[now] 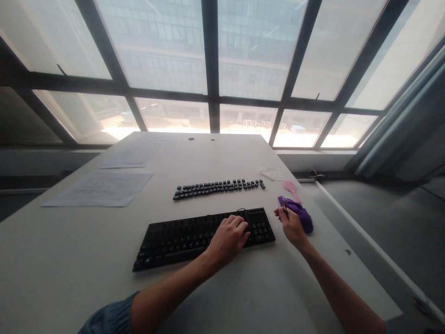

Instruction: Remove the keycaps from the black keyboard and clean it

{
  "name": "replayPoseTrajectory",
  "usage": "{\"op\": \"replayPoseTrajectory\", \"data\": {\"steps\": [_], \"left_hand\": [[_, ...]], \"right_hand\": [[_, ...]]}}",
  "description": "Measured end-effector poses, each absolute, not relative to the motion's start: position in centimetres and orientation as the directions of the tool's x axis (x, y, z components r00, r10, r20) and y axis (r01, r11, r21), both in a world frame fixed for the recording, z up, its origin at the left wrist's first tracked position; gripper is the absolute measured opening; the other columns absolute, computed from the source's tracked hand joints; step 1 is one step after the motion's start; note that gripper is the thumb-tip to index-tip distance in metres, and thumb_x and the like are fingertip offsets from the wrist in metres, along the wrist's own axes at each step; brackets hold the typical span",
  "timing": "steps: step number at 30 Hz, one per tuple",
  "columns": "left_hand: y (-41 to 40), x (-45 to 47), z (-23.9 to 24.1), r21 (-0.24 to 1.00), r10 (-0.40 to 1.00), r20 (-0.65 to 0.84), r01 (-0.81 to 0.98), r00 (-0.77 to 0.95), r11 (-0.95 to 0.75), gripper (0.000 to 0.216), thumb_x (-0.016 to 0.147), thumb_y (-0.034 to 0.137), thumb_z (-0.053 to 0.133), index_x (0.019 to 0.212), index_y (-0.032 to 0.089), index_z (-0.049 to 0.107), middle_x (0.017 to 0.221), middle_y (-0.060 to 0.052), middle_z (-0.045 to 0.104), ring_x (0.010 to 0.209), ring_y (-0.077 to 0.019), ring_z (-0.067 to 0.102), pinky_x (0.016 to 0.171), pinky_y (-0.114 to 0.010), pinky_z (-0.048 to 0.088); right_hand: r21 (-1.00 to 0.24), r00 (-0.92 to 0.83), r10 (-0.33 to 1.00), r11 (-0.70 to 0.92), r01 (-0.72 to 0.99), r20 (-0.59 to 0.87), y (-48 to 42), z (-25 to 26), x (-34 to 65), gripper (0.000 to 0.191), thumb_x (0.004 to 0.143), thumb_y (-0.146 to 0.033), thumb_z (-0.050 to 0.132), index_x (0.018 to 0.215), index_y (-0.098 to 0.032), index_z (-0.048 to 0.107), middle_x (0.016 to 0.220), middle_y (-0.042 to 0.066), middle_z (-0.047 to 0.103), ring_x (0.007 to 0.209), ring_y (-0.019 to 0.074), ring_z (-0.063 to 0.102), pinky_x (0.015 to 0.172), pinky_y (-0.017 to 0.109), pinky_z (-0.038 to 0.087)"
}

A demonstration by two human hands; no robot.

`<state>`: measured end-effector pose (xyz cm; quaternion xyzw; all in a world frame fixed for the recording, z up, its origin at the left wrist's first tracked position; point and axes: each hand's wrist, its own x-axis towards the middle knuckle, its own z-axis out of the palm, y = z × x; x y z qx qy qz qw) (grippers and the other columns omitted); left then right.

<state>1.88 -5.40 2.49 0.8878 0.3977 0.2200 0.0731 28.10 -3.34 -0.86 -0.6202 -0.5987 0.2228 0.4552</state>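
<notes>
A black keyboard [167, 248] lies at a slant on the white table in front of me; its upper rows look stripped of keycaps. My left hand [231, 232] is on the right part of the keyboard, fingers curled down and closed against it; the fingertips are partly hidden. Just right of the keyboard, my right hand [291, 226] is raised in a pinch around a small dark slim piece [285, 209], too small to name. Behind that hand lies a purple cloth pouch [304, 215]. Loose black keycaps [217, 188] stand in rows beyond the keyboard.
A pink brush-like item [290, 187] and a crumpled clear plastic bag [271, 174] lie near the right edge of the table [208, 157]. Printed paper sheets [100, 189] are on the left. Large windows [167, 46] rise behind, with a curtain [399, 120] at right.
</notes>
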Motion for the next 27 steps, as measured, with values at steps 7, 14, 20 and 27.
{"op": "replayPoseTrajectory", "data": {"steps": [7, 14, 20, 27], "left_hand": [[-6.1, -6.1, 2.2, 0.369, 0.807, 0.409, 0.731, 0.426, -0.574, 0.02, 0.097, 0.028, 0.048, 0.108, 0.02, 0.064, 0.108, -0.008, 0.066, 0.104, -0.0231, 0.058, 0.094, -0.039, 0.046], [-4.7, -17.4, 2.8, 0.366, 0.927, 0.348, 0.889, 0.143, -0.275, 0.029, 0.095, 0.033, 0.044, 0.106, 0.018, 0.066, 0.105, -0.01, 0.067, 0.103, -0.0265, 0.059, 0.096, -0.041, 0.044], [-5.3, -24.2, 2.8, 0.466, 0.997, 0.05, 0.884, -0.061, 0.031, 0.035, 0.09, 0.045, 0.045, 0.099, 0.017, 0.064, 0.077, -0.004, 0.067, 0.072, -0.0212, 0.061, 0.073, -0.032, 0.047], [-7.4, -26.4, 3.3, 0.663, 0.984, -0.084, 0.746, 0.16, -0.065, 0.037, 0.082, 0.053, 0.06, 0.096, 0.019, 0.068, 0.087, -0.003, 0.068, 0.076, -0.0175, 0.059, 0.07, -0.028, 0.049]], "right_hand": [[-0.747, 0.122, 0.89, 0.288, 0.6, 0.44, -3.7, 0.5, 26.3, 0.042, 0.097, -0.048, 0.042, 0.103, -0.016, 0.069, 0.086, 0.009, 0.064, 0.071, 0.0204, 0.058, 0.073, 0.036, 0.049], [-0.787, 0.049, 0.921, 0.303, 0.538, 0.387, -2.7, 0.4, 24.5, 0.036, 0.092, -0.049, 0.052, 0.096, -0.017, 0.068, 0.091, 0.01, 0.067, 0.071, 0.0202, 0.065, 0.069, 0.035, 0.052], [-0.891, 0.116, 0.948, 0.232, 0.389, 0.297, -2.9, 1.1, 21.4, 0.035, 0.083, -0.049, 0.068, 0.097, -0.017, 0.062, 0.068, 0.004, 0.068, 0.063, 0.0222, 0.068, 0.063, 0.034, 0.054], [-0.922, -0.045, 0.953, 0.302, 0.243, 0.301, -2.6, 2.5, 14.0, 0.03, 0.082, -0.047, 0.069, 0.088, -0.019, 0.063, 0.075, 0.005, 0.068, 0.065, 0.0203, 0.066, 0.065, 0.034, 0.055]]}}
